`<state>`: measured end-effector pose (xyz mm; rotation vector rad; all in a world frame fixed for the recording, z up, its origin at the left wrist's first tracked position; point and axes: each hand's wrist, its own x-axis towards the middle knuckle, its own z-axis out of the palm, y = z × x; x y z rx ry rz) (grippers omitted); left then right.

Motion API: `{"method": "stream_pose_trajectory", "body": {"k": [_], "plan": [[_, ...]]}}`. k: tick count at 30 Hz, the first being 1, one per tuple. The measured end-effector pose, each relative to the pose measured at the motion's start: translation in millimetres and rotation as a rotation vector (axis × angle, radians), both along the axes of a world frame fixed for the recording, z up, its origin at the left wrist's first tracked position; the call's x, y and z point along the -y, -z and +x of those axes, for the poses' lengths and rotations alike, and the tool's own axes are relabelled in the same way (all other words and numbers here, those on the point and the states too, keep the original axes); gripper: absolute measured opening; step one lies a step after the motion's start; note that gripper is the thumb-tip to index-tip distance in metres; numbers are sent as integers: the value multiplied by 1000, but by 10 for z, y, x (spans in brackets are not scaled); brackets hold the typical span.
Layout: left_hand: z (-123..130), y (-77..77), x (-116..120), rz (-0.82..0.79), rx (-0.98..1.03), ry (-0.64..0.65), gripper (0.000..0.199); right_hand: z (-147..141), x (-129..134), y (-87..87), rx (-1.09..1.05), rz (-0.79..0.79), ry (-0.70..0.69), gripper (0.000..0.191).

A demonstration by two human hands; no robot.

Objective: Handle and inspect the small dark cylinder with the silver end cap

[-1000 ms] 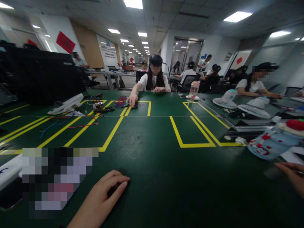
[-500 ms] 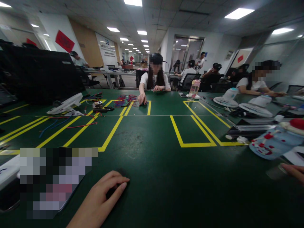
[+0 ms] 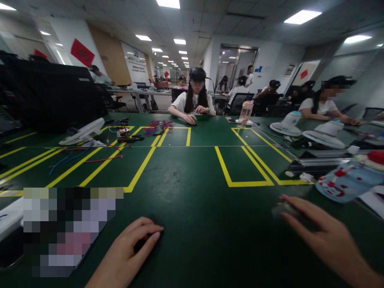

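My left hand [image 3: 129, 250] rests on the green table [image 3: 204, 228], its fingers curled and the thumb tip close to the index fingertip. What lies under those fingers, if anything, is hidden. At the right, my right hand [image 3: 322, 232] is above the table with a small grey, see-through-looking piece [image 3: 283, 210] pinched between thumb and fingers. Motion blurs that piece, so its kind is unclear. A light blue patterned bottle [image 3: 345, 182] with a red top lies beyond my right hand. Left of my left hand is a pixelated flat item [image 3: 81, 232].
Yellow tape [image 3: 252, 184] marks boxes on the table. Opposite sits a person [image 3: 196, 96] with hands on the tabletop. Coloured wires [image 3: 159, 128], a motor-like part [image 3: 123, 133], white fans [image 3: 324, 132], metal profiles [image 3: 321, 162] and a pink-lidded bottle [image 3: 246, 112] lie about.
My right hand has come in from the right edge, moving left with the small grey piece. My left hand has not moved. The person opposite has drawn one hand back.
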<state>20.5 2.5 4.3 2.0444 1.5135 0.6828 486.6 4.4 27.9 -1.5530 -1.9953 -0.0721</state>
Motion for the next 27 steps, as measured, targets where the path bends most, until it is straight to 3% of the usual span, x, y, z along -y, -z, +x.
{"method": "stream_pose_trajectory", "body": {"k": [4,7,10,13,18,23,27], "plan": [[-55,35,-12,-8,-38,-12,23,-1281,-45,-109,-61,-259,-464,44],[-64,15,-10,-20,-59,-26,23,-1706,-55,-61,-149,-371,-625,48],[91,-100,7,-18,-40,-22,25,-1757,-50,64,-258,-434,-566,63],[441,-275,0,31,23,43,28,-1708,-42,179,-402,-519,-426,74],[991,-473,-93,88,131,235,18,-1729,-58,210,-484,-559,-444,53],[984,-492,-148,94,248,209,17,-1714,-75,140,-432,-521,-482,44],[858,-360,-162,76,116,166,14,-1644,-71,145,-395,-454,-497,43]]}}
